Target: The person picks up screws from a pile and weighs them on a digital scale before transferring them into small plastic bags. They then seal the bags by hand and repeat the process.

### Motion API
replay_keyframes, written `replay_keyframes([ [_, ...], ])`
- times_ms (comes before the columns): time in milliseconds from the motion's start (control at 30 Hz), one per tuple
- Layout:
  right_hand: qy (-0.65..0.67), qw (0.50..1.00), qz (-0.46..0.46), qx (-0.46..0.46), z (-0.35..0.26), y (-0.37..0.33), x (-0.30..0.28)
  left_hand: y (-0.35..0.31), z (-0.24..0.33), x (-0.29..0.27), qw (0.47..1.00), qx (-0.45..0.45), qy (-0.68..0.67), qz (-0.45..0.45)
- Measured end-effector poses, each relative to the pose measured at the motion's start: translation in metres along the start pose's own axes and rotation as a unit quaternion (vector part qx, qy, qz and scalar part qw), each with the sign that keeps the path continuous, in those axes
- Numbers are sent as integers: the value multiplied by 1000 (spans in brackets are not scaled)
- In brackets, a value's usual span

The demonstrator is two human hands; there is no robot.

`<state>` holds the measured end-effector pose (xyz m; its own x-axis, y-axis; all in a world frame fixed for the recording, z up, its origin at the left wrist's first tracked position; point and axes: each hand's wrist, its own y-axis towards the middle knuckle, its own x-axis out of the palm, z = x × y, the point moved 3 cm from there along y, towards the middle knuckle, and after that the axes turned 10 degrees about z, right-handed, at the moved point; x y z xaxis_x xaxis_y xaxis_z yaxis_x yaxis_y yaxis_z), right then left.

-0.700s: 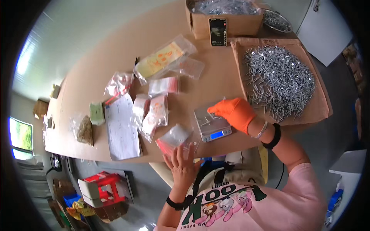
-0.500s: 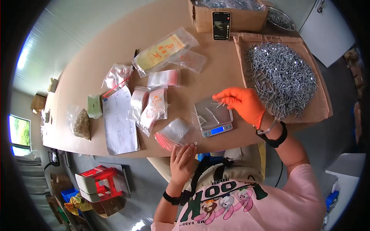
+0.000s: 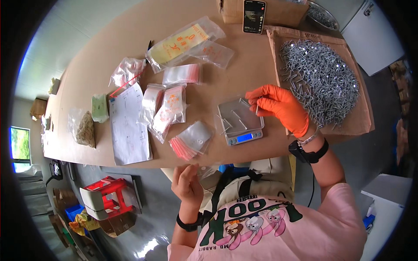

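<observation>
My right hand (image 3: 281, 111), in an orange glove, is over the right side of a small digital scale (image 3: 246, 138). Its fingers are pinched on a thin silver screw (image 3: 257, 108). Several more such screws lie in the clear tray (image 3: 252, 122) on the scale. My left hand (image 3: 187, 185) is bare and curled just off the table's near edge. A clear plastic bag (image 3: 207, 171), hard to see against my trousers, hangs at its fingertips. Left of the scale lies a fanned stack of clear bags with red edges (image 3: 191, 140).
A big heap of silver screws (image 3: 320, 82) covers brown paper at the right. More bagged bundles (image 3: 170, 108) and a printed sheet (image 3: 130, 126) lie to the left. A phone (image 3: 254, 16) leans on a cardboard box (image 3: 283, 15) at the back.
My left hand has drawn back from the bag stack and off the table edge, with a clear bag at its fingers. My right hand has shifted slightly right and closer to me.
</observation>
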<state>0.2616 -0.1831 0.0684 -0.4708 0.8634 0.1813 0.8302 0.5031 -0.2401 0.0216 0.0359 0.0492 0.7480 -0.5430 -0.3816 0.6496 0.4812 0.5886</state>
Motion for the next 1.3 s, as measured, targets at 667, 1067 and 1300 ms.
replay_keyframes([
  [667,-156,983,59,-81,0,-5,4,14,8,3,990,-104,56,-72],
  [1067,-685,602,293,-287,-19,-31,-78,17,-3,12,989,-122,54,-65],
  [1300,-384,914,71,-109,50,4,-26,34,-1,27,986,-42,136,-90],
])
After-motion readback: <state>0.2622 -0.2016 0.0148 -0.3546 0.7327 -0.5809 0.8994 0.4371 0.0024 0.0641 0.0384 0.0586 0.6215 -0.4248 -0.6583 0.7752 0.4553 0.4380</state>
